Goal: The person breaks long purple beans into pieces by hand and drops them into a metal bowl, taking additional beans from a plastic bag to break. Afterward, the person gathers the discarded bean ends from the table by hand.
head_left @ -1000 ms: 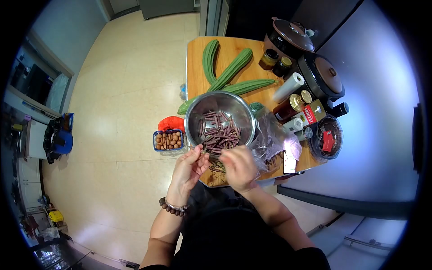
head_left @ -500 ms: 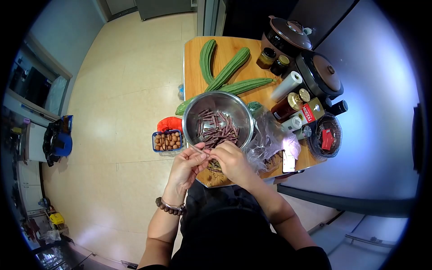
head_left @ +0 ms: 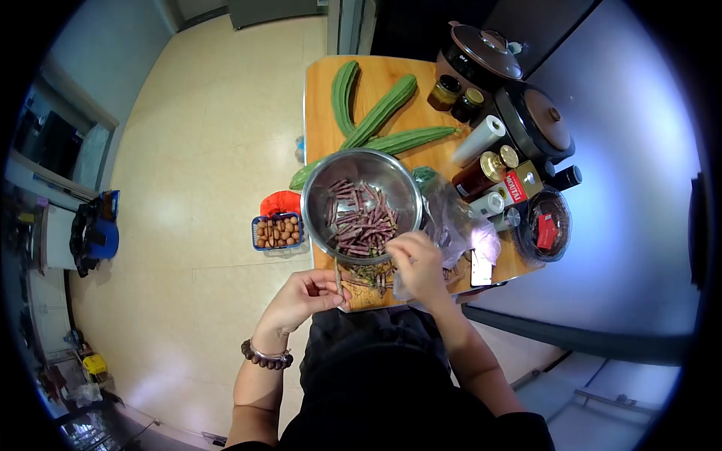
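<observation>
My left hand [head_left: 310,297], with a beaded bracelet on its wrist, pinches a purple bean [head_left: 338,279] upright just below the bowl's near rim. My right hand [head_left: 418,263] is closed at the near right rim, its fingertips pressed together; anything between them is too small to make out. The steel bowl [head_left: 310,218] stands on the wooden table [head_left: 320,90] and holds many short purple bean pieces [head_left: 365,222]. Bean trimmings [head_left: 382,279] lie on the table between my hands, below the bowl.
Ridged green gourds [head_left: 383,113] lie behind the bowl. To the left is a blue basket of walnuts [head_left: 278,233]. A plastic bag [head_left: 451,233], a phone [head_left: 482,269], bottles, jars [head_left: 445,93] and two cookers [head_left: 535,124] crowd the right side.
My hands have moved apart from being together at the bowl's near rim. The left has gone down and left with the bean; the right has moved right.
</observation>
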The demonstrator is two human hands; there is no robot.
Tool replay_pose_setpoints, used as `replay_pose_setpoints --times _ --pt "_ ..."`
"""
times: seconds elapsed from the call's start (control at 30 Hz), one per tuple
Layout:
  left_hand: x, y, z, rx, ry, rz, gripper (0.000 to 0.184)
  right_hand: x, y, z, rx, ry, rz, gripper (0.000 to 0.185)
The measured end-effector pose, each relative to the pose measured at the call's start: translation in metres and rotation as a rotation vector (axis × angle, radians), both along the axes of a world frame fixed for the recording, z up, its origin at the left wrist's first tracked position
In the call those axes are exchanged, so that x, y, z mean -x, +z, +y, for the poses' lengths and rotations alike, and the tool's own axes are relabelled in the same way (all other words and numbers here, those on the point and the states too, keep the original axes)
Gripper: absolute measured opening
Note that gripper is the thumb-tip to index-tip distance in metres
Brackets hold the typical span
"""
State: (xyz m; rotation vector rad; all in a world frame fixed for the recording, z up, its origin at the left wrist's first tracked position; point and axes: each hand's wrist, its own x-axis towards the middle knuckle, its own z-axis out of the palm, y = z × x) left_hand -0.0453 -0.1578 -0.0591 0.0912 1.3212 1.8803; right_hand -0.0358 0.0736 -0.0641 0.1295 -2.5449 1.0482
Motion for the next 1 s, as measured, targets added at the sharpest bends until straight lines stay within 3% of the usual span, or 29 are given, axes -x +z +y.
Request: replay_pose_setpoints --times 0.07,0.17,0.27,0.43,0.5,0.53,0.57,0.63,0.7,0.8,0.87,0.93,1.0 --pt "0.001 -0.003 0.004 -0.044 0.08 -0.035 0.039 -0.008 0.024 -0.02 0.208 0.144 -0.087 0.008" --pt "0.0 0.003 0.016 -0.078 0.164 0.004 0.048 -0.012 0.028 -0.03 0.31 0.232 -0.233 0.011" --pt "-0.005 -0.005 0.025 0.114 0.206 0.237 0.056 -0.012 0.025 -0.043 0.275 0.246 -0.273 0.014" --pt "-0.009 -0.009 0.033 0.161 0.246 0.313 0.059 -0.008 0.019 -0.05 0.273 0.206 -0.21 0.017" --pt "-0.004 -0.009 0.029 0.148 0.334 0.271 0.054 -0.007 0.017 -0.048 0.129 0.214 -0.121 0.015" --pt "-0.002 -0.012 0.028 0.08 0.433 0.264 0.04 -0.006 0.017 -0.047 -0.016 0.221 -0.03 0.012" --pt "-0.001 -0.012 0.028 0.08 0.433 0.263 0.04 -0.006 0.018 -0.047 -0.016 0.221 -0.031 0.012" --pt "-0.001 -0.01 0.029 0.162 0.377 0.325 0.025 -0.007 0.022 -0.047 -0.283 0.313 0.017 0.01" --pt "-0.001 -0.015 0.031 0.246 0.395 0.351 0.014 -0.007 0.02 -0.049 -0.318 0.308 0.059 0.01" --pt "-0.002 -0.017 0.032 0.137 0.444 0.226 0.014 -0.014 0.012 -0.053 -0.302 0.286 0.113 0.011" --pt "-0.004 -0.029 0.028 -0.094 0.493 -0.233 0.011 -0.014 0.005 -0.053 -0.25 0.276 0.13 0.011" --pt "-0.007 -0.03 0.028 -0.171 0.513 -0.362 0.012 -0.011 -0.001 -0.053 0.013 0.269 0.203 0.015" --pt "-0.01 -0.036 0.025 -0.247 0.532 -0.496 0.013 -0.002 -0.004 -0.041 0.098 0.155 0.167 0.017"
